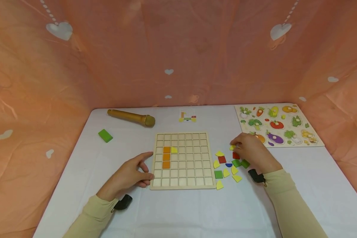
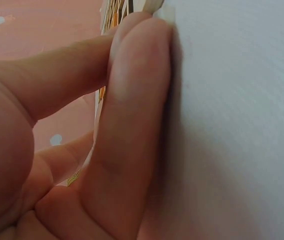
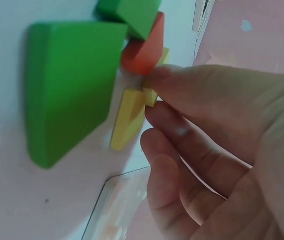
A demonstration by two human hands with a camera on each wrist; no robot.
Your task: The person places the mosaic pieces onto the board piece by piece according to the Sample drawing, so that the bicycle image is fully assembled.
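Observation:
A square wooden grid board (image 1: 182, 172) lies mid-table, with several orange squares (image 1: 166, 157) in a column and a yellow quarter-circle piece (image 1: 174, 150) in its cells. My left hand (image 1: 131, 175) touches the board's left edge, fingers spread apart. Beyond the board's right side, my right hand (image 1: 251, 150) pinches a small yellow piece (image 3: 150, 96) between thumb and fingertip; the hand covers part of it in the head view. Around it lie loose pieces: yellow quarter-circles (image 1: 226, 172), red ones (image 1: 222, 159), green ones (image 1: 218, 174) and a blue one (image 1: 228, 165).
A small pattern card (image 1: 187, 116) lies behind the board. A gold microphone (image 1: 128, 116) and a green block (image 1: 105, 135) are at the back left. At the back right, partly behind my right hand, lies a vegetable puzzle board (image 1: 281, 114).

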